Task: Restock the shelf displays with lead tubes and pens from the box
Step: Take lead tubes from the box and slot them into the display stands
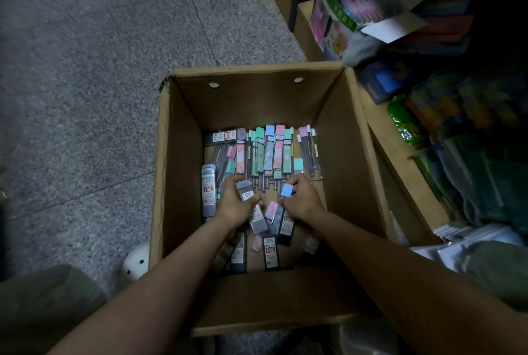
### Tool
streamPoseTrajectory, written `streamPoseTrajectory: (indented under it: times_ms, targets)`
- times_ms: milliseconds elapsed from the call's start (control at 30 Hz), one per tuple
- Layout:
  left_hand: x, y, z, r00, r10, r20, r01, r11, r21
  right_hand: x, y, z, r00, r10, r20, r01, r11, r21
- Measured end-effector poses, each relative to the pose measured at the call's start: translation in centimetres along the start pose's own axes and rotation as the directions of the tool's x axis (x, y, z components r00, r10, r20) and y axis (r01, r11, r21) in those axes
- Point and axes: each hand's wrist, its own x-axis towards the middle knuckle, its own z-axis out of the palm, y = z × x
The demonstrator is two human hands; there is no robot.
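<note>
- An open brown cardboard box (183, 154) stands on the grey speckled stone floor (85, 69); its near wall hides the closest strip of the bottom.
- The person's left hand (235, 203) is down in the box, fingers curled round a flat grey lead tube with a white label (253, 212); the tube's lower end sticks out below the palm, while the fingertips are hidden behind it.
- The right hand (301, 200) is just beside the left, fingers bent round a lead tube with a light blue cap (286, 190); only the cap shows, and the body of the tube is covered by the hand.
- A heap of pastel pink, mint and blue lead tubes (271, 152) lies against the far wall, overlapping so that a count is not possible.
- Dark lead tubes with red-and-white labels (271, 252) lie loose under the forearms; the label print is too small to read.
- To the right, colourful packaged goods on low shelves (428, 97) are dark, blurred and cut off by the frame edge.
</note>
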Motion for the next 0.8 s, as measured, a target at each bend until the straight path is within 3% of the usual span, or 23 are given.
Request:
streamPoseTrajectory:
  times_ms: [133,267,400,500,633,800]
  targets:
    - [0.0,2.4,-0.7,0.997,0.055,0.061,-0.060,0.995,0.076,-0.1,-1.5,-2.0,0.992,0.042,-0.117,-0.019,0.982,0.187]
    - [-0.9,6.7,-1.7,0.971,0.216,0.101,-0.235,0.942,0.241,-1.5,-3.1,-4.6,0.955,-0.040,-0.294,0.097,0.979,0.181]
    - [-3.3,12.3,-2.7,0.913,0.372,0.166,-0.407,0.844,0.350,-3.9,-5.5,-7.6,0.923,-0.103,-0.370,0.197,0.954,0.226]
    - [-5.9,16.7,-3.6,0.868,0.426,0.256,-0.492,0.808,0.324,-6.3,-8.2,-10.3,0.897,-0.219,-0.385,0.324,0.917,0.232]
    - [-9.6,21.6,-4.0,0.788,0.429,0.442,-0.570,0.780,0.258,-10.6,-12.2,-15.5,0.804,-0.372,-0.463,0.500,0.845,0.190]
    - [-12.9,25.1,-2.1,0.756,0.482,0.442,-0.577,0.811,0.102,-16.6,-13.8,-22.1,0.729,-0.422,-0.540,0.598,0.776,0.200]
